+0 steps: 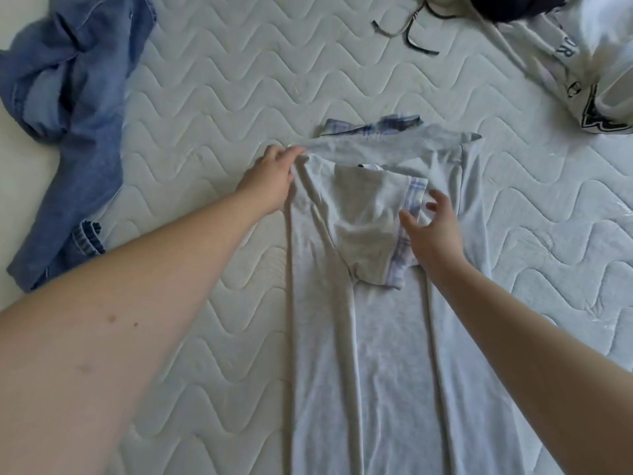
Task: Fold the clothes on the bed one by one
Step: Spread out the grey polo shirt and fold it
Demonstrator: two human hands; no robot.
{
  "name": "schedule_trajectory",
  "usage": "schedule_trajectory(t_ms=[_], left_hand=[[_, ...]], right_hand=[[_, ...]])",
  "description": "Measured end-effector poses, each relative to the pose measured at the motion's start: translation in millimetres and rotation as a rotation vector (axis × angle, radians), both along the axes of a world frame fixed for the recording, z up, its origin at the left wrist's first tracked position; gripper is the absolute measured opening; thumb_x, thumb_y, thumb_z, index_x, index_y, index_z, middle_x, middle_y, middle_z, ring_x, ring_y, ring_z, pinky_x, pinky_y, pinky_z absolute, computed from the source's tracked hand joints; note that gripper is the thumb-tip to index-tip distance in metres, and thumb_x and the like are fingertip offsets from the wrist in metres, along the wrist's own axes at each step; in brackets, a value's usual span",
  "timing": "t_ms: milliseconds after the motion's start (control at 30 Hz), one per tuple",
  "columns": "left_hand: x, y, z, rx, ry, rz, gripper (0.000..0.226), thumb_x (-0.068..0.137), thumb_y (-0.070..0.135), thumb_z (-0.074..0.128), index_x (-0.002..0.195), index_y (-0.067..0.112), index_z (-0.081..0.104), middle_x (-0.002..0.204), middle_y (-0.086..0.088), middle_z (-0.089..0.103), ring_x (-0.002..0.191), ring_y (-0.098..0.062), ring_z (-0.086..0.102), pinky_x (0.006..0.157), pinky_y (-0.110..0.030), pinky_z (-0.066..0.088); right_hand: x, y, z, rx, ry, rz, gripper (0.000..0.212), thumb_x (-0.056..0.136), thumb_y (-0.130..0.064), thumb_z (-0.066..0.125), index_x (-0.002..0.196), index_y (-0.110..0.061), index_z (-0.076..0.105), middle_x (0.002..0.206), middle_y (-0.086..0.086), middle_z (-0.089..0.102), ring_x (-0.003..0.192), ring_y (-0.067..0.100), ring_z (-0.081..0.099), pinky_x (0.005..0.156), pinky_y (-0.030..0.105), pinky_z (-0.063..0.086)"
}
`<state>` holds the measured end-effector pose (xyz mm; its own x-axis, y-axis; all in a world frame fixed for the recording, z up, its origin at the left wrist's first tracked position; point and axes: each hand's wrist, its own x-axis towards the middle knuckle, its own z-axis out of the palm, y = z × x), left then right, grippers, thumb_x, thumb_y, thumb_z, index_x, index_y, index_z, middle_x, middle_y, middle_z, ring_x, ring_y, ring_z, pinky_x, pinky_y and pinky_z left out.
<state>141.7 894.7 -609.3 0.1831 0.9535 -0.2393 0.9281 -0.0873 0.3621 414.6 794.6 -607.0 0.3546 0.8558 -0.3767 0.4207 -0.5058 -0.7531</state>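
We look down on a pale grey shirt [387, 354] lying lengthwise on the quilted bed [212, 97], its sides already turned inward and one plaid-trimmed sleeve [373, 231] folded across the chest. Our left hand [272, 178] holds the shirt's upper left corner, fingers curled on the cloth. Our right hand [433, 228] hovers just over the sleeve's trim, fingers spread and relaxed, gripping nothing.

To fold well, we would press the sleeve flat, keep the side edges parallel, and smooth the long ridges before bringing the hem up.

The hem is cut off below. The left fingertips are hidden by fabric. Crumpled denim [72, 97] and white garments [589, 63] run past the frame's edges.
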Motion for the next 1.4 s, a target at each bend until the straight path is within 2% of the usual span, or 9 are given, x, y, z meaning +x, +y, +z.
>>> schedule_trajectory(t_ms=[167,300,400,533,733,933,1100,1267,1400], left_hand=[[2.3,55.3,-0.7,-0.163,0.145,-0.115,0.029,0.099,0.019,0.05,0.126,0.027,0.054,0.126,-0.01,0.048,0.11,-0.031,0.055,0.096,-0.039,0.044],[-3.9,73.7,-0.6,-0.252,0.235,-0.217,0.025,0.093,0.023,0.062,0.118,0.02,0.062,0.119,-0.012,0.056,0.108,-0.03,0.055,0.094,-0.037,0.044],[-12.6,79.5,0.9,-0.272,0.295,-0.225,0.019,0.093,0.024,0.062,0.111,0.018,0.064,0.115,-0.007,0.064,0.107,-0.027,0.056,0.091,-0.034,0.044],[-7.9,90.1,8.0,-0.176,0.35,-0.173,0.011,0.093,0.028,0.061,0.101,0.023,0.067,0.111,-0.007,0.065,0.106,-0.029,0.058,0.087,-0.034,0.045],[16.0,84.9,6.0,-0.139,0.413,-0.067,0.017,0.093,0.025,0.058,0.106,0.019,0.066,0.118,-0.011,0.062,0.11,-0.034,0.058,0.089,-0.036,0.045],[18.2,50.0,10.9,0.121,0.057,0.186,0.019,0.091,0.021,0.053,0.105,0.009,0.052,0.106,-0.011,0.055,0.092,-0.029,0.053,0.081,-0.039,0.042],[21.5,-3.0,14.2,-0.442,-0.62,0.578,0.05,0.104,0.043,0.035,0.075,0.009,0.059,0.064,-0.007,0.066,0.048,-0.016,0.062,0.05,-0.025,0.049],[15.2,-55.7,-0.6,-0.662,-0.736,0.701,0.051,0.093,0.06,0.048,0.09,0.013,0.069,0.074,0.002,0.074,0.064,-0.013,0.07,0.059,-0.027,0.056],[16.9,-82.9,-18.2,-0.59,-0.73,0.599,0.013,0.091,0.028,0.066,0.09,0.015,0.067,0.084,0.002,0.073,0.083,-0.018,0.068,0.068,-0.022,0.053]], right_hand=[[4.7,35.4,-9.9,-0.107,0.004,0.042,0.068,0.087,-0.041,0.071,0.144,-0.027,0.038,0.124,-0.004,0.053,0.102,0.02,0.061,0.074,0.033,0.054],[8.7,47.1,-19.1,-0.183,0.01,-0.015,0.062,0.083,-0.041,0.075,0.134,-0.02,0.046,0.09,-0.006,0.059,0.073,0.012,0.06,0.062,0.029,0.05],[12.3,49.1,-23.2,-0.22,0.044,-0.001,0.039,0.08,-0.038,0.078,0.105,-0.013,0.063,0.081,-0.003,0.065,0.073,0.017,0.063,0.071,0.037,0.056],[17.1,49.9,-20.6,-0.132,0.004,-0.02,0.035,0.08,-0.033,0.077,0.069,-0.018,0.048,0.06,-0.007,0.048,0.05,0.009,0.046,0.047,0.025,0.037],[20.8,43.7,-12.5,-0.102,-0.03,0.034,0.021,0.085,-0.038,0.073,0.088,-0.021,0.06,0.076,-0.006,0.061,0.064,0.011,0.057,0.049,0.023,0.038],[4.9,25.3,13.8,0.309,-0.379,0.261,0.029,0.094,-0.033,0.062,0.072,-0.014,0.065,0.065,0.002,0.061,0.077,0.025,0.057,0.069,0.037,0.045],[-47.9,-7.2,28.9,0.618,-0.529,0.561,0.012,0.091,-0.016,0.065,0.093,-0.015,0.076,0.065,0.0,0.067,0.067,0.028,0.061,0.053,0.034,0.047],[-93.4,-44.2,12.6,0.514,-0.582,0.719,0.012,0.088,-0.017,0.064,0.094,-0.02,0.073,0.076,-0.006,0.071,0.071,0.024,0.063,0.051,0.035,0.049],[-98.0,-57.1,-2.8,0.58,-0.638,0.764,0.014,0.081,-0.015,0.069,0.094,-0.019,0.072,0.089,-0.006,0.072,0.081,0.025,0.064,0.066,0.035,0.049]])
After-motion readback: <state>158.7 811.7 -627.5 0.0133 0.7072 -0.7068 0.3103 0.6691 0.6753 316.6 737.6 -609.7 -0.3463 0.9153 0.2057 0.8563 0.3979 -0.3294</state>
